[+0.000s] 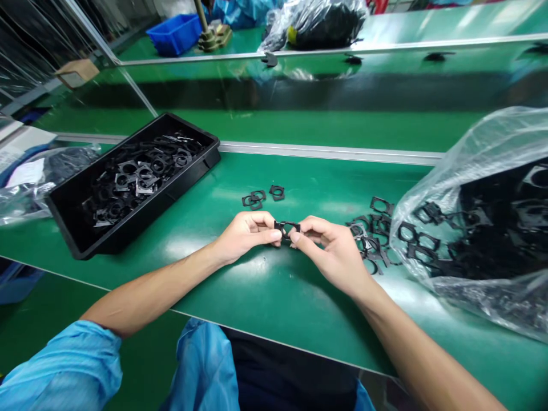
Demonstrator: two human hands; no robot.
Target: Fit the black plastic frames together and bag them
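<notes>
Between both hands, just above the green tabletop, is a small black plastic frame [287, 228] with a round opening. My left hand [250, 235] pinches its left side between thumb and fingers. On the other side my right hand [331, 248] grips its right end the same way. Several similar black frames [256, 199] lie flat beyond my left hand, with a single frame [277, 192] beside them. Right of my right hand is a loose pile of black frames [372, 231], spilling from the mouth of a clear plastic bag [413, 188].
A long black bin [132, 228] with many black parts stands at the left, beside a wrapped bundle [51, 171]. A metal rail [325, 152] runs along the table's back. Farther off are a blue bin [175, 35] and a bagged black bundle [327, 25].
</notes>
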